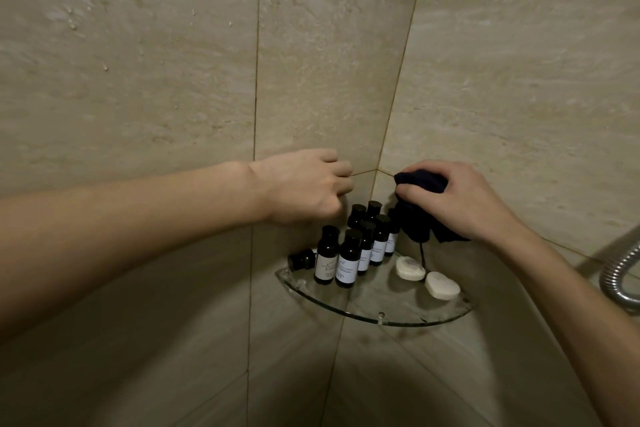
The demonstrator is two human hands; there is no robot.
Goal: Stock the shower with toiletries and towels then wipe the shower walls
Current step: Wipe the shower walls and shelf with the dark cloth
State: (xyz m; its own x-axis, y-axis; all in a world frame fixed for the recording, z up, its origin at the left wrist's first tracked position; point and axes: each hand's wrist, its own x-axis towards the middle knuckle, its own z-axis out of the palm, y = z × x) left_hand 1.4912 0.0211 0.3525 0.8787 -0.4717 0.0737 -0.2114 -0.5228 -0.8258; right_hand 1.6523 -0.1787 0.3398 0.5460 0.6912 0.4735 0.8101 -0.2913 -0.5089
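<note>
Bottles (349, 253) and two soaps (410, 269) already sit on the glass shelf (381, 321), no towels in sight, the walls (138, 80) beaded wet and seemingly unwiped: the right hand (460, 201) bunches a dark cloth (415, 222) just above them, the left hand (304, 187) fisted, seemingly empty, against the tile.

Glass shelf (377, 317), glossy stone-look tiles (138, 80), cloth (420, 222)

Bottles (349, 253) crowd shelf (381, 317) — front free.
</note>
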